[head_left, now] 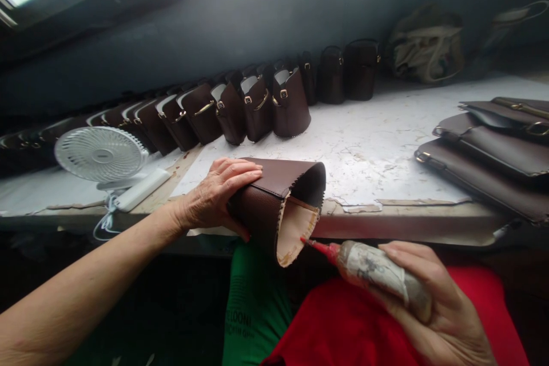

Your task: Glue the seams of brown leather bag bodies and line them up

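My left hand grips a brown leather bag body by its far end, fingers on top and thumb beneath. The bag lies tilted over the table's front edge. Its open end with a zigzag-cut rim faces right and toward me, showing a pale lining with yellowish smears along the edge. In my right hand is a glue bottle with a worn whitish wrap and a red nozzle. The nozzle's tip is at the lining's edge; whether it touches, I cannot tell.
Rows of brown bag bodies with gold buckles stand along the back of the table. A white fan with its cable is at left. Flat brown leather pieces are stacked at right. Green and red cloth lies below the edge.
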Demonstrator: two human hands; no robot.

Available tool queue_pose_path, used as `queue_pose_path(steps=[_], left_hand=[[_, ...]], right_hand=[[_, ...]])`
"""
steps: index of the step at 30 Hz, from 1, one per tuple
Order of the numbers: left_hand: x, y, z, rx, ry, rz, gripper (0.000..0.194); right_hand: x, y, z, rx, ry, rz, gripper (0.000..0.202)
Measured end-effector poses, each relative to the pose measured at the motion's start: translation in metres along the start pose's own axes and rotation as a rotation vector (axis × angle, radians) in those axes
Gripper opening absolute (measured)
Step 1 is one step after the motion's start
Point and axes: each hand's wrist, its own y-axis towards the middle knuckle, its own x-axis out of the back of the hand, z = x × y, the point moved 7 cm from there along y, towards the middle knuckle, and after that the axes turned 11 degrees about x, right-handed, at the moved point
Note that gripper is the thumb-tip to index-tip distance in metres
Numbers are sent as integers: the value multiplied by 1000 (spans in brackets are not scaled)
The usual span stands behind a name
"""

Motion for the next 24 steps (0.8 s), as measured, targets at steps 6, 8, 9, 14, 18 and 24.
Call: queue_pose_path(steps=[6,8,9,14,18,24], left_hand=[[0,1,0,17,-9,4,120],[-1,1,-1,14,-9,8,122],[-1,1,-1,12,-8,11,123],[-2,1,-1,13,-16,20,127],[1,0,0,25,-44,38,125],[0,-2,7,197,-214,3,84]], right_hand=[[4,0,-7,-7,-15,-20,37],[-2,-1,-1,4,29,42,33],[-4,-1,2,9,48,73,32],[0,7,-9,14,13,6,35],[11,30,-18,120,-92,-80,40],[22,35,-19,21,-20,-262,46]])
